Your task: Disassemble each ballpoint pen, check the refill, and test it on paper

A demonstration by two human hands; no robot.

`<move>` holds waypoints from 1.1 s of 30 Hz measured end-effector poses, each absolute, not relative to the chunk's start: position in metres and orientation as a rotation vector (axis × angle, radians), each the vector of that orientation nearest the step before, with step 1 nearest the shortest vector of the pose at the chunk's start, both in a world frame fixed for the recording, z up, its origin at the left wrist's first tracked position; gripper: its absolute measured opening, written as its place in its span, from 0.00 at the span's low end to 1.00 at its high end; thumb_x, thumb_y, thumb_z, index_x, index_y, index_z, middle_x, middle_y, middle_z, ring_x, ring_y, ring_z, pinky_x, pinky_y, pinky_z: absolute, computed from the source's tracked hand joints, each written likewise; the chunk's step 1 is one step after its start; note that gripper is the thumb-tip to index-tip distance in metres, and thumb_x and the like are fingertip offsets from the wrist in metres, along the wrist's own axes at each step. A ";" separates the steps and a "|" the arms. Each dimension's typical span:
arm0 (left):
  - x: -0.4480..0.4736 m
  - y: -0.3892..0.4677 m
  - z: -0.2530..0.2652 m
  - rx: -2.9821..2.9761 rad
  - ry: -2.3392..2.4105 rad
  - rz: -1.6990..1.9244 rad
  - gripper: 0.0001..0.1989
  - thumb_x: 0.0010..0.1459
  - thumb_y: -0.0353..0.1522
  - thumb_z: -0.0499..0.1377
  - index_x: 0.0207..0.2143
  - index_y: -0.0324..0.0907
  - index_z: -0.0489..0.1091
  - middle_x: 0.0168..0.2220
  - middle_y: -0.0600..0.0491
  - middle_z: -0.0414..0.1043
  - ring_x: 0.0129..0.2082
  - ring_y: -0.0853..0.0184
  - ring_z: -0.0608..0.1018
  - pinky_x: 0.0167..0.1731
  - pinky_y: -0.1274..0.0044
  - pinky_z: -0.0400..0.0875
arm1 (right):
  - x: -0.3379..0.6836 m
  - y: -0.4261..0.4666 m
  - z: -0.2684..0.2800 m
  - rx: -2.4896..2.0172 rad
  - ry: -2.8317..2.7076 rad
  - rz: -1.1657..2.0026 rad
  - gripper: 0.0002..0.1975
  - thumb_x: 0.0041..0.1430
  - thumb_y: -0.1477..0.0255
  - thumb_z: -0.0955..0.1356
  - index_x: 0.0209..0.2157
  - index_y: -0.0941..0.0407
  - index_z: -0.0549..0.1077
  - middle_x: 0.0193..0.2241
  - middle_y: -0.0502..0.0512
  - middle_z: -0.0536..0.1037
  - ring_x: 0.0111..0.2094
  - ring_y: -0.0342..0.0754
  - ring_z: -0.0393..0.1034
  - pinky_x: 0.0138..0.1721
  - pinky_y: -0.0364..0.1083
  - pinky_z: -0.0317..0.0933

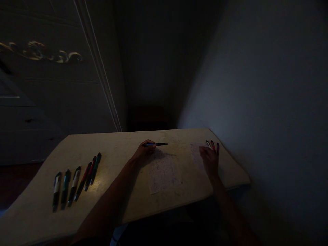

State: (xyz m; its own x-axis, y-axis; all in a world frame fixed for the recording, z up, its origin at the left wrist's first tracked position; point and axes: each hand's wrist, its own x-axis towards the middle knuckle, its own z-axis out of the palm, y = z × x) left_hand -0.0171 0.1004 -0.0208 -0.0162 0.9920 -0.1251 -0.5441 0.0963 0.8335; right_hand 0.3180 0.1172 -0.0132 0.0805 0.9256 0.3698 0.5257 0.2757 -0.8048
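Note:
My left hand (145,151) is closed on a dark pen (162,144), which lies nearly level and points right, just above the far edge of a sheet of paper (164,174) covered in faint marks. Over a second marked sheet (195,153) is my right hand (209,160), its fingers curled together; whether anything is inside them is hidden. Several pens (212,145) lie just beyond my right hand, partly covered by it. At the left of the table, several more pens (73,186) with dark, white, green and red parts lie side by side in a slanted row.
The pale table (115,143) has a curved left side and a front edge close to my body. A plain wall (269,102) rises along the right. To the left stands a panelled cabinet (64,99) with a golden scroll ornament (38,53). The room is dim.

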 end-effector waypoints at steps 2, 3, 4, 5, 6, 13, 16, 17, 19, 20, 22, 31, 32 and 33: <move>-0.018 0.102 -0.020 0.635 0.842 1.401 0.18 0.37 0.32 0.74 0.28 0.38 0.70 0.21 0.58 0.67 0.20 0.74 0.71 0.23 0.81 0.68 | 0.272 0.122 -0.006 -1.197 -1.616 0.790 0.21 0.59 0.53 0.65 0.44 0.55 0.72 0.34 0.56 0.78 0.32 0.49 0.71 0.37 0.48 0.65; -0.018 0.103 -0.019 0.612 0.833 1.407 0.18 0.38 0.33 0.74 0.28 0.38 0.69 0.22 0.57 0.68 0.20 0.74 0.71 0.23 0.80 0.69 | 0.250 0.127 -0.002 -1.130 -1.651 0.902 0.21 0.59 0.52 0.65 0.44 0.55 0.71 0.31 0.54 0.77 0.29 0.47 0.69 0.34 0.46 0.65; -0.019 0.103 -0.019 0.589 0.827 1.408 0.18 0.38 0.33 0.74 0.28 0.38 0.69 0.23 0.57 0.68 0.21 0.74 0.71 0.24 0.80 0.69 | 0.231 0.132 0.001 -1.097 -1.671 0.970 0.22 0.59 0.50 0.65 0.40 0.55 0.71 0.28 0.51 0.75 0.26 0.45 0.68 0.31 0.45 0.63; -0.019 0.104 -0.019 0.569 0.823 1.409 0.18 0.39 0.33 0.74 0.28 0.38 0.69 0.24 0.56 0.69 0.21 0.74 0.72 0.24 0.80 0.70 | 0.214 0.138 0.003 -1.093 -1.684 1.005 0.23 0.58 0.47 0.64 0.37 0.54 0.70 0.24 0.49 0.73 0.24 0.44 0.66 0.28 0.43 0.61; -0.019 0.104 -0.019 0.554 0.820 1.406 0.18 0.40 0.34 0.74 0.28 0.38 0.69 0.25 0.55 0.70 0.22 0.73 0.73 0.25 0.79 0.71 | 0.200 0.143 0.004 -1.109 -1.697 1.022 0.25 0.58 0.45 0.64 0.33 0.54 0.69 0.21 0.48 0.71 0.22 0.44 0.65 0.27 0.43 0.59; -0.019 0.107 -0.023 0.516 0.788 1.361 0.20 0.44 0.39 0.73 0.29 0.38 0.69 0.18 0.60 0.62 0.16 0.76 0.66 0.19 0.82 0.67 | 0.159 0.151 -0.013 -1.176 -1.677 1.200 0.36 0.54 0.35 0.55 0.15 0.53 0.59 0.12 0.46 0.59 0.15 0.41 0.55 0.20 0.43 0.51; -0.020 0.108 -0.025 0.525 0.792 1.387 0.19 0.44 0.38 0.73 0.29 0.38 0.68 0.18 0.60 0.62 0.16 0.77 0.66 0.18 0.83 0.65 | 0.158 0.148 -0.019 -1.139 -1.675 1.182 0.36 0.55 0.36 0.57 0.15 0.53 0.61 0.11 0.47 0.61 0.15 0.41 0.56 0.21 0.43 0.52; -0.020 0.108 -0.025 0.536 0.802 1.401 0.19 0.44 0.37 0.74 0.29 0.38 0.68 0.19 0.59 0.64 0.17 0.77 0.67 0.19 0.83 0.65 | 0.159 0.147 -0.020 -1.121 -1.660 1.189 0.35 0.55 0.36 0.57 0.15 0.54 0.62 0.11 0.47 0.61 0.15 0.41 0.56 0.21 0.43 0.52; -0.019 0.107 -0.024 0.568 0.831 1.420 0.19 0.43 0.36 0.74 0.29 0.37 0.68 0.21 0.57 0.67 0.18 0.76 0.69 0.20 0.83 0.66 | 0.160 0.148 -0.021 -1.088 -1.621 1.206 0.35 0.56 0.37 0.57 0.16 0.54 0.63 0.11 0.47 0.61 0.14 0.41 0.56 0.22 0.43 0.53; -0.018 0.106 -0.024 0.582 0.844 1.423 0.19 0.42 0.36 0.74 0.30 0.37 0.69 0.22 0.57 0.68 0.19 0.76 0.70 0.20 0.83 0.67 | 0.160 0.149 -0.021 -1.074 -1.611 1.203 0.35 0.56 0.37 0.57 0.17 0.54 0.63 0.11 0.47 0.62 0.15 0.41 0.57 0.22 0.43 0.54; -0.017 0.105 -0.022 0.603 0.862 1.413 0.21 0.40 0.37 0.75 0.31 0.37 0.70 0.23 0.56 0.70 0.20 0.74 0.72 0.21 0.82 0.68 | 0.161 0.149 -0.022 -1.046 -1.612 1.188 0.34 0.57 0.38 0.58 0.17 0.54 0.63 0.12 0.47 0.63 0.16 0.41 0.58 0.24 0.43 0.55; -0.027 0.105 -0.019 0.576 0.868 1.342 0.24 0.47 0.39 0.70 0.44 0.36 0.73 0.32 0.44 0.77 0.27 0.65 0.79 0.30 0.73 0.75 | 0.162 0.149 -0.019 -1.060 -1.517 1.157 0.33 0.56 0.38 0.59 0.17 0.53 0.60 0.12 0.47 0.61 0.15 0.41 0.55 0.22 0.43 0.53; -0.028 0.106 -0.019 0.581 0.896 1.369 0.24 0.46 0.38 0.70 0.45 0.37 0.73 0.31 0.46 0.77 0.26 0.65 0.79 0.29 0.74 0.74 | 0.162 0.150 -0.019 -1.076 -1.501 1.144 0.33 0.56 0.38 0.59 0.16 0.53 0.60 0.11 0.46 0.60 0.15 0.41 0.54 0.21 0.43 0.52; -0.029 0.106 -0.018 0.593 0.928 1.398 0.24 0.45 0.38 0.71 0.44 0.38 0.73 0.29 0.47 0.76 0.26 0.66 0.78 0.28 0.74 0.74 | 0.163 0.151 -0.019 -1.093 -1.487 1.136 0.33 0.56 0.38 0.59 0.16 0.52 0.59 0.11 0.46 0.59 0.15 0.41 0.53 0.21 0.43 0.52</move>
State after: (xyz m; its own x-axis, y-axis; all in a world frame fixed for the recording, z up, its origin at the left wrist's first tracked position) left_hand -0.0294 0.1064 -0.0179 -0.0733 0.9783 -0.1940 -0.5585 0.1210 0.8206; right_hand 0.1630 0.1507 -0.0191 -0.1639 0.9742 0.1553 0.1064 0.1740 -0.9790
